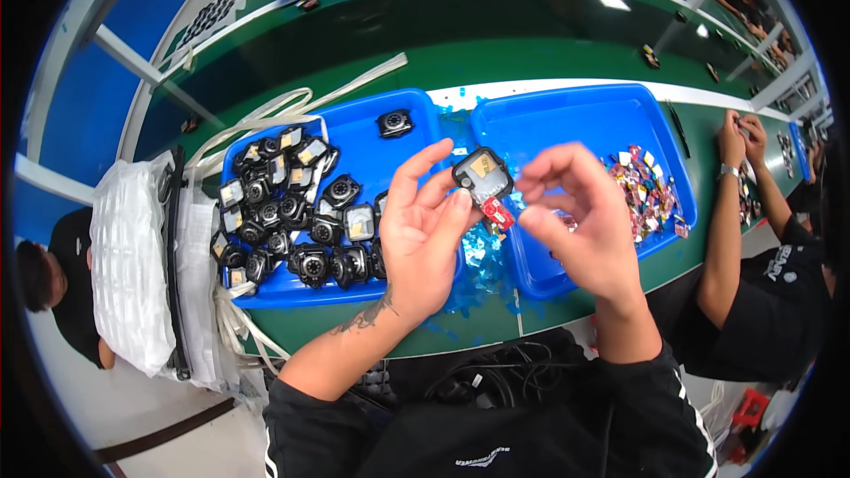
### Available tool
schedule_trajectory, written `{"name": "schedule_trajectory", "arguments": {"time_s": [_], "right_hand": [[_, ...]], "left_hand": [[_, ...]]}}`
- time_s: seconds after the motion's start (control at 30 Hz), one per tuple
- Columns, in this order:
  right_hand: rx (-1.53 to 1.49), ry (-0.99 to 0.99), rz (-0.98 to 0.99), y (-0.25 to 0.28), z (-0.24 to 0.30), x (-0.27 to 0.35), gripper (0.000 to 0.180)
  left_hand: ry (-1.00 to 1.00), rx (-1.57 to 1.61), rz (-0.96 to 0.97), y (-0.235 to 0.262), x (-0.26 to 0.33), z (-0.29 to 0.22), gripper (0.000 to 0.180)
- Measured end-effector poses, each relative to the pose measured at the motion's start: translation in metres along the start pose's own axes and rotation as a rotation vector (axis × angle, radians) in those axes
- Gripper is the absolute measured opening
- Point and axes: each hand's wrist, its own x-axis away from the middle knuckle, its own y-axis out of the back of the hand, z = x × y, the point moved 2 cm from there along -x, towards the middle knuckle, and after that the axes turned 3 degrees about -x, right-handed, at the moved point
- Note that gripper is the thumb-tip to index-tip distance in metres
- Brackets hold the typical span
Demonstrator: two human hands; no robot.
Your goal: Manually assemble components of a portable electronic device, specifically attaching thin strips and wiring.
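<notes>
Presently, centre-frame, left grip (421, 243) pinches a black casing (485, 175); blurred right grip (586, 226) cannot be judged. Apparent step: handling red tab (498, 212); next move likely needs steady support.

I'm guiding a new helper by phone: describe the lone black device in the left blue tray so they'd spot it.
On the near green bench, find the left blue tray. Near its far right corner lies a black device with a round dark centre. Unlike the heap of similar devices to its left and nearer the viewer, it lies alone.
</notes>
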Motion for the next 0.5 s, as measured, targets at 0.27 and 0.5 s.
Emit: {"name": "schedule_trajectory", "arguments": {"time_s": [0.27,0.5], "right_hand": [[-0.088,-0.005,0.062,0.003,-0.008,0.009,0.015],[0.251,0.199,0.129,-0.001,0.012,0.010,0.017]], "left_hand": [[-0.238,-0.716,0.270,-0.001,-0.001,-0.020,0.032],[-0.485,-0.981,0.291,0.001,-0.001,-0.021,0.034]]}}
